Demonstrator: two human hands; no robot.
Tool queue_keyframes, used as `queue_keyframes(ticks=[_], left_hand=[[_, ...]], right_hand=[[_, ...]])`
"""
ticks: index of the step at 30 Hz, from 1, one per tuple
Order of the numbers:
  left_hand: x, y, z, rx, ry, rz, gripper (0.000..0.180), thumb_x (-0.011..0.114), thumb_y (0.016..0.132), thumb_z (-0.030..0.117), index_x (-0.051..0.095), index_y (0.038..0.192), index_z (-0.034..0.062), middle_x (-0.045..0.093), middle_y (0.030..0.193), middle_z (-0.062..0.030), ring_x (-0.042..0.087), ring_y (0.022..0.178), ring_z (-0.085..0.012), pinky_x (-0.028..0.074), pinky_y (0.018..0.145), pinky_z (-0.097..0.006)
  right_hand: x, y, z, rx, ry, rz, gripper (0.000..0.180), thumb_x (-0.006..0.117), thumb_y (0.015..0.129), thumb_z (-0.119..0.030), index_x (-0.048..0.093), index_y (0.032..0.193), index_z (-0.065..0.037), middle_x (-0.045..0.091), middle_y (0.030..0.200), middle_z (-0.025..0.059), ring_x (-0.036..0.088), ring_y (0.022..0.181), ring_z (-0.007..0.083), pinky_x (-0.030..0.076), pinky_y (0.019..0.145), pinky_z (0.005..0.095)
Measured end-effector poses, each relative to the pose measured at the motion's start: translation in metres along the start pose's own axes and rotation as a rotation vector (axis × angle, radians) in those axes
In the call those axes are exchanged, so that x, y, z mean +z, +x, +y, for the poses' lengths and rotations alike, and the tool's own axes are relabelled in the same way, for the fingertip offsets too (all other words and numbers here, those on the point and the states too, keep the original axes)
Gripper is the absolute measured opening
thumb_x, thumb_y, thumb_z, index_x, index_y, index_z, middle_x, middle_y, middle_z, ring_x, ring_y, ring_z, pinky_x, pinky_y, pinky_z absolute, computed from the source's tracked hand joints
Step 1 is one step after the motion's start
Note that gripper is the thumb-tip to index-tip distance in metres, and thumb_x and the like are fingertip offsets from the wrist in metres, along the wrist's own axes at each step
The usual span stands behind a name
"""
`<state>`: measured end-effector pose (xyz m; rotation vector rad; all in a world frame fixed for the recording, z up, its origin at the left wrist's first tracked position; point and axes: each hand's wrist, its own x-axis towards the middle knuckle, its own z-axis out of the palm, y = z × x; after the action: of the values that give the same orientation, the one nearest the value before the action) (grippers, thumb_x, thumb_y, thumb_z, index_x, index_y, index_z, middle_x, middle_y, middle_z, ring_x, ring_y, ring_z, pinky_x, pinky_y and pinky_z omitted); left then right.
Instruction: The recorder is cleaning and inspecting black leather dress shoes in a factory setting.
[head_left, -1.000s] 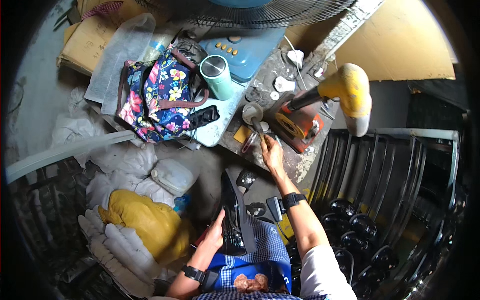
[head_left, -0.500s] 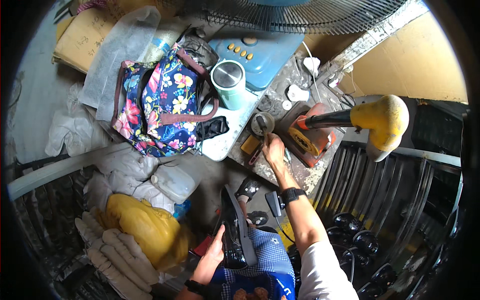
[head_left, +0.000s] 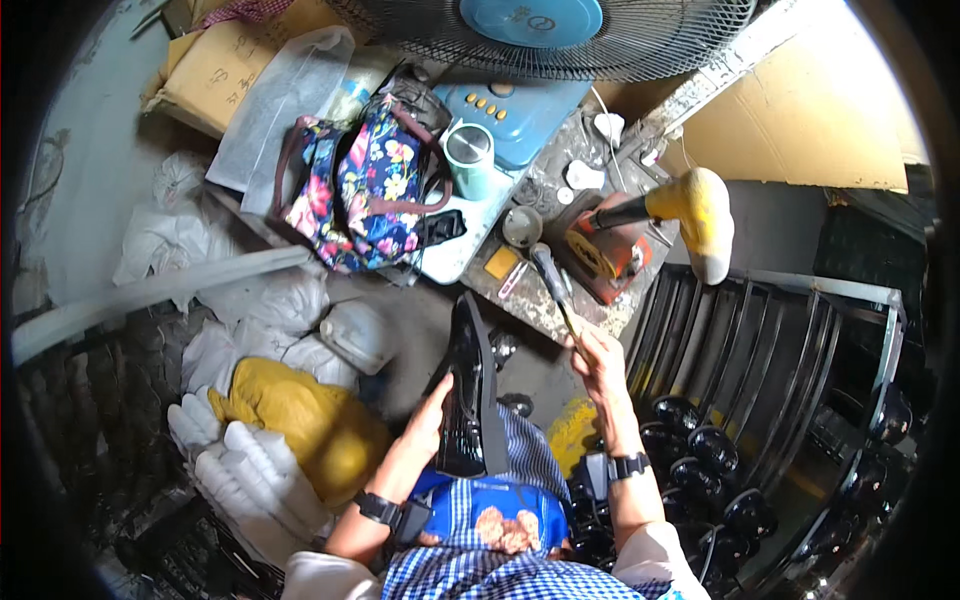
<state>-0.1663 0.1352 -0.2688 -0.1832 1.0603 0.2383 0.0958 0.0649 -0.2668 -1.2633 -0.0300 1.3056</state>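
My left hand (head_left: pixel 428 418) grips the side of a glossy black shoe (head_left: pixel 465 405) with a thick sole, which stands on end above my checked apron. In my right hand (head_left: pixel 600 362) is the thin handle of a brush (head_left: pixel 547 270), its dark grey head pointing away from me over the workbench edge (head_left: pixel 535 312). The brush head is apart from the shoe. Just beyond it on the bench sit a small round pot (head_left: pixel 522 227) with greyish contents and a yellow block (head_left: pixel 501 263). A pink-edged slim tool (head_left: pixel 513 280) lies beside the block.
An orange device (head_left: pixel 608 255) with a yellow-headed arm (head_left: pixel 705 222) stands on the bench. Farther back are a floral bag (head_left: pixel 385 170), a mint tumbler (head_left: pixel 470 165) and a fan (head_left: pixel 560 40). Metal racks with glossy black shoes (head_left: pixel 712 450) stand right; yellow bundle (head_left: pixel 300 410) left.
My right hand has moved back from the pot toward me, bringing the brush out of it. My left hand still holds the shoe. The whole view has shifted slightly.
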Motion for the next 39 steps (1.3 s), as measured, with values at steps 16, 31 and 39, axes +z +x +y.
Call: queue_keyframes(ticks=[16, 31, 39], left_hand=[[0.062, -0.096, -0.066, 0.382, 0.643, -0.12, 0.03, 0.049, 0.09, 0.024, 0.055, 0.108, 0.0013, 0.058, 0.091, 0.0006, 0.054, 0.077, -0.0061, 0.045, 0.067, -0.021], [0.06, -0.102, -0.11, 0.233, 0.909, -0.154, 0.03, 0.046, 0.091, 0.023, 0.058, 0.105, -0.0016, 0.062, 0.088, -0.001, 0.056, 0.073, -0.006, 0.044, 0.066, -0.019], [0.043, -0.093, -0.11, 0.242, 0.889, -0.136, 0.039, 0.042, 0.092, 0.032, 0.062, 0.096, -0.0015, 0.062, 0.078, -0.002, 0.056, 0.065, -0.0068, 0.044, 0.059, -0.02]], right_hand=[[0.0, -0.248, -0.055, -0.326, -0.879, -0.168, 0.023, 0.058, 0.081, -0.007, 0.061, 0.103, -0.001, 0.057, 0.065, 0.0051, 0.05, 0.06, 0.0091, 0.042, 0.056, 0.0239], [-0.01, -0.291, -0.022, -0.617, -1.076, 0.218, 0.023, 0.06, 0.078, -0.003, 0.062, 0.101, -0.003, 0.05, 0.057, 0.0114, 0.05, 0.047, 0.0192, 0.04, 0.045, 0.0288], [-0.016, -0.34, -0.019, -0.452, -1.109, -0.029, 0.027, 0.063, 0.075, -0.008, 0.062, 0.102, -0.004, 0.051, 0.058, 0.0118, 0.054, 0.051, 0.0235, 0.042, 0.047, 0.0308]])
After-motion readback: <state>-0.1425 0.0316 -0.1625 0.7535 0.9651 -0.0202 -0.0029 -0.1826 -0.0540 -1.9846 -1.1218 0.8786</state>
